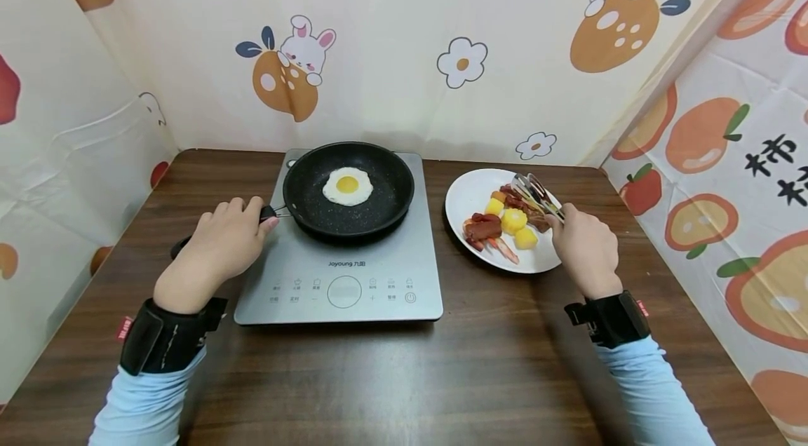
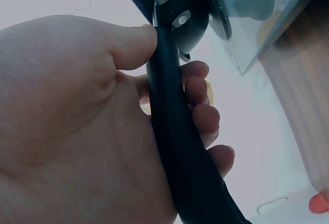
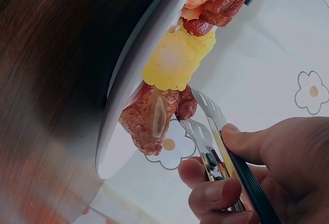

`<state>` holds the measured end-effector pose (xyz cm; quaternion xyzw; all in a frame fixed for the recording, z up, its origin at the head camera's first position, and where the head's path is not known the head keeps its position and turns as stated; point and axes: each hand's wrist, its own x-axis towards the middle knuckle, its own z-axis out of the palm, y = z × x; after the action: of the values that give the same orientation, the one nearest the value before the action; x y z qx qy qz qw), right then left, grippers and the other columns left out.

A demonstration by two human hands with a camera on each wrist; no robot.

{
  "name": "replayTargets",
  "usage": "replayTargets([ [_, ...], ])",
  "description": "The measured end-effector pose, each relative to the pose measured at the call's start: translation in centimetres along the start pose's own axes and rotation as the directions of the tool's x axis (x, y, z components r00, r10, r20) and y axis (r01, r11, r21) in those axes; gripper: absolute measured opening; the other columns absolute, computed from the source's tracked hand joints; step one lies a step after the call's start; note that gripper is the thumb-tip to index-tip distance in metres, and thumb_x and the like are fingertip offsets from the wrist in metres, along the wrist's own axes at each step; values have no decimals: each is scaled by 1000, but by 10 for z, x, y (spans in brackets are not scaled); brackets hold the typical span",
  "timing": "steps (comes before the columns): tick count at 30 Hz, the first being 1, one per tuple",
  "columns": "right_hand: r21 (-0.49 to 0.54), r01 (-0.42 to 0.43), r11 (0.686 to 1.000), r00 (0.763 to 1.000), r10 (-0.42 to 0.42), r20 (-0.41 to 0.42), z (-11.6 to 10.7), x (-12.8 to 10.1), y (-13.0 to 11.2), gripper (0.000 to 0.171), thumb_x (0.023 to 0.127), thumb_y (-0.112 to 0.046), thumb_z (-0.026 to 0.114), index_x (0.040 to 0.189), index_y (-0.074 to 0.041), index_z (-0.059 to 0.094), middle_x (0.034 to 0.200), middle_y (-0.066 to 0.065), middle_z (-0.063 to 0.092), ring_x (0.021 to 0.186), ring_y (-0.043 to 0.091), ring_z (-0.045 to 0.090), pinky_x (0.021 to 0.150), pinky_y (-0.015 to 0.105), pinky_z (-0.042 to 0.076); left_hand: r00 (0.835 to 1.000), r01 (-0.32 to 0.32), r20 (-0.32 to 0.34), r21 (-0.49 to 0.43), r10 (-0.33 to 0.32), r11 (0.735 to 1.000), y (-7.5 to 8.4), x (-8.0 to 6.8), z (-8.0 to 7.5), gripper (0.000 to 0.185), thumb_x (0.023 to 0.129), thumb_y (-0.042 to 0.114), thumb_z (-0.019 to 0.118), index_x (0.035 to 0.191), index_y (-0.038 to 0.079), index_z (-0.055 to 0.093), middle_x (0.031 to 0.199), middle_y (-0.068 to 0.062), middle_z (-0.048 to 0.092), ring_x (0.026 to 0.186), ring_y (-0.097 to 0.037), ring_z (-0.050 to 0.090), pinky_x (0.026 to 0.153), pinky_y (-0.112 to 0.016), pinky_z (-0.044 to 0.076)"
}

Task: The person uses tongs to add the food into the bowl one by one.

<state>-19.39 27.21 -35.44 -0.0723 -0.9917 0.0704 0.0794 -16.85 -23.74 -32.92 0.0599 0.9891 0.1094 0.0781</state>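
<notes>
My left hand grips the black handle of a frying pan, thumb along one side and fingers curled round the other. A fried egg with a whole yolk lies in the pan. In my right hand are metal serving tongs, held between thumb and fingers. Their slotted tips reach the browned meat at the right side of a white plate. Yellow corn pieces, more reddish meat and pinkish strips share that plate.
Under the pan is a silver induction cooker with a touch panel. Both stand on a dark wooden table. Patterned cloth hangs along the back and both sides. Black straps circle both wrists.
</notes>
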Motion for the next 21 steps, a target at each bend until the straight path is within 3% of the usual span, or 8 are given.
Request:
replayTargets([
  [8,5,8,1000,1000,-8,-15,1,-2,0,40,106,-32,54,114,6,60,91,30,67,69,42,63,48,41,40,1000,-5,-8,2,5,1000,0,0,0,55,112,34,36,146,-10,37,132,-38,47,123,-54,45,101,-69,35],
  [21,15,16,1000,999,-16,-43,-3,-5,-3,42,107,-32,54,121,7,60,95,31,67,69,41,62,48,42,41,1000,-9,-5,4,9,1000,-1,0,-2,55,112,35,35,145,-9,37,130,-38,48,122,-53,45,100,-69,35],
])
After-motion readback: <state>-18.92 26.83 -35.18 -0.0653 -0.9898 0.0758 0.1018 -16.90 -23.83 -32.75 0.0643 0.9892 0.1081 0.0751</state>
